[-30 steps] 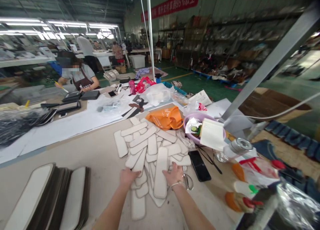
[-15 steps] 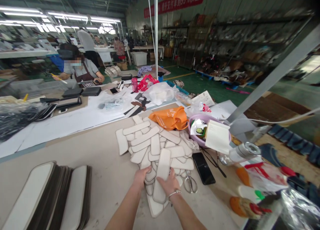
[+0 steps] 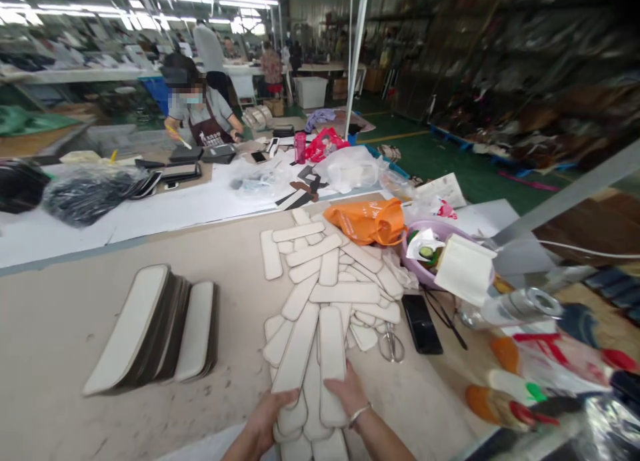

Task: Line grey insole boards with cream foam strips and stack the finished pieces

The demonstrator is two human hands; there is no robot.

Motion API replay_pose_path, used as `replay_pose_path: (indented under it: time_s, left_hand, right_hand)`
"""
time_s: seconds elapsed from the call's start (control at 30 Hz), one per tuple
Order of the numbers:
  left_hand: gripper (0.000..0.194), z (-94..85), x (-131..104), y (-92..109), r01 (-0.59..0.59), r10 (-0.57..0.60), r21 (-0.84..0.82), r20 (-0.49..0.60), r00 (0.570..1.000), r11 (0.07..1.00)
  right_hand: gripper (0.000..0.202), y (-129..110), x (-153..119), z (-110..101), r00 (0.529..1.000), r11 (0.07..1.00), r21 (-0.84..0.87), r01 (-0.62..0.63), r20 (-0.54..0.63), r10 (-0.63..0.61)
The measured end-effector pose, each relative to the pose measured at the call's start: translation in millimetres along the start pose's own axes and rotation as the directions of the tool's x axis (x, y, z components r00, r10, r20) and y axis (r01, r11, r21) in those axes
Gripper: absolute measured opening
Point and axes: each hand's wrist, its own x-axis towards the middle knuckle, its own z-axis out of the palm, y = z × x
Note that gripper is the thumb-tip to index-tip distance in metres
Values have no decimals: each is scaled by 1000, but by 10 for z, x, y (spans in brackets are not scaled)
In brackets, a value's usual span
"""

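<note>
Long off-white padded panels with rounded ends and dark edges lie in a loose heap in front of me. My left hand [image 3: 266,413] grips the lower end of a slanted panel [image 3: 299,347], its thumb on the top face. Around the lower right edge of an upright panel [image 3: 332,354] is my right hand [image 3: 350,393], thumb on top and a bracelet at the wrist. The two held panels lie side by side over the heap. Finger undersides are hidden. Scissors [image 3: 391,346] rest beside the heap, near a black phone [image 3: 423,324].
Two stacks of panels [image 3: 133,327] lean at left. An orange bag [image 3: 367,221], purple basin [image 3: 413,267], steel flask [image 3: 520,307] and bottles stand at right. A metal post [image 3: 575,187] slants there. Across the table a person [image 3: 205,117] works with dark pieces.
My view has turned left. Both hands have moved nearer to me over the heap. The left hand now grips a slanted panel, and panels in the heap have shifted.
</note>
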Motion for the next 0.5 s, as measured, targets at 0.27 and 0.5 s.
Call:
replay_pose_path:
  time_s: [0.27, 0.5]
  left_hand:
    - [53, -218, -171, -133, -98, 97, -10, -54, 994, 995]
    - [63, -245, -300, -276, -98, 96, 27, 55, 994, 995]
  right_hand:
    - [42, 121, -468, 19, 861, 937, 218, -272, 491, 136]
    - [53, 20, -270, 354, 961, 932, 327, -157, 268, 68]
